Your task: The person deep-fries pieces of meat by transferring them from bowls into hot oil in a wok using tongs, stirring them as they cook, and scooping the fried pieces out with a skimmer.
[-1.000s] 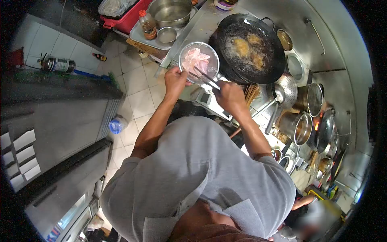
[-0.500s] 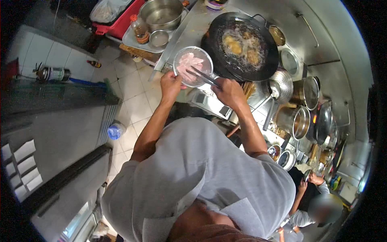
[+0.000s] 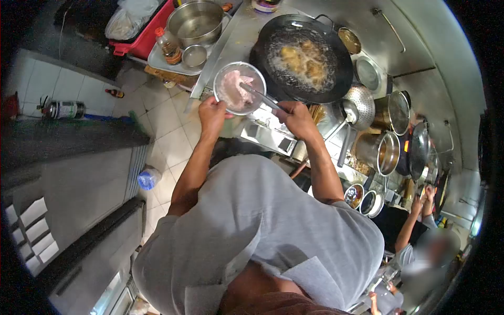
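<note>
My left hand point(image 3: 213, 116) is closed on the near-left rim of a round metal bowl point(image 3: 262, 79). Pale pink raw meat strips point(image 3: 229, 84) lie inside it. In my right hand point(image 3: 298, 118) is a pair of dark tongs point(image 3: 261, 96), whose tips reach into the meat; whether they pinch a strip I cannot tell. Just right of the bowl, a big black wok point(image 3: 344, 79) holds bubbling oil with golden-brown pieces point(image 3: 302, 63) frying in it.
At the upper left, a tray point(image 3: 177, 67) carries a large steel pot point(image 3: 195, 23), a sauce bottle point(image 3: 168, 48) and a small bowl point(image 3: 195, 56). A perforated ladle point(image 3: 360, 107) and several pots line the right counter. Another person point(image 3: 415, 257) stands at the lower right.
The tongs have shifted within the bowl and the meat has been pushed into a different heap. The whole view has moved slightly. The person at lower right has raised their hands.
</note>
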Demonstrator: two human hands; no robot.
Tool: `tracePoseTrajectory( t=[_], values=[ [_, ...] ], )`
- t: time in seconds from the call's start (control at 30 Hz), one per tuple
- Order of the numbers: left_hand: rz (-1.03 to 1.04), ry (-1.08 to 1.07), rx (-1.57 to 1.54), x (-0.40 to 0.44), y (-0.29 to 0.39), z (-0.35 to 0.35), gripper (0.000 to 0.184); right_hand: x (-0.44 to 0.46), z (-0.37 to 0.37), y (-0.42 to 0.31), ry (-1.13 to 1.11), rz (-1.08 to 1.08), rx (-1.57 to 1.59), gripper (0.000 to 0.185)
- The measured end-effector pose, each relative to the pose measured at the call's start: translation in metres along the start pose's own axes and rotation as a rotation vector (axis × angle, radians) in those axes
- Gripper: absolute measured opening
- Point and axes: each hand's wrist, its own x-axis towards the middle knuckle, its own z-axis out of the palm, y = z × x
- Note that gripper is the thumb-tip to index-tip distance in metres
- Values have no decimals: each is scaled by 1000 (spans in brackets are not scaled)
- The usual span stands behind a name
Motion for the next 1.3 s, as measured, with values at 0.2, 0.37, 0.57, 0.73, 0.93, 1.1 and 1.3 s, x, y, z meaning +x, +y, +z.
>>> tracePoseTrajectory(
  t=[0.2,0.37,0.57,0.73,0.93,1.1,1.3],
  values=[
    [-47,10,8,-3,6,-3,13,24,-65,53,257,85,-294,33],
    [-31,-1,1,-3,8,-4,13,71,-75,141,364,36,-796,22],
    [-22,46,12,-2,9,-5,11,29,-70,71,359,122,-646,29],
    [34,28,1,3,1,-5,10,2,-13,12,151,44,-488,32],
    [98,-34,154,0,-1,-8,13,13,35,-9,93,80,-476,39],
    [178,-37,98,0,-8,-4,12,23,37,-2,133,-4,-319,34],
    [152,-25,94,4,-5,-5,11,-2,25,-24,163,-55,-403,27]
  ],
)
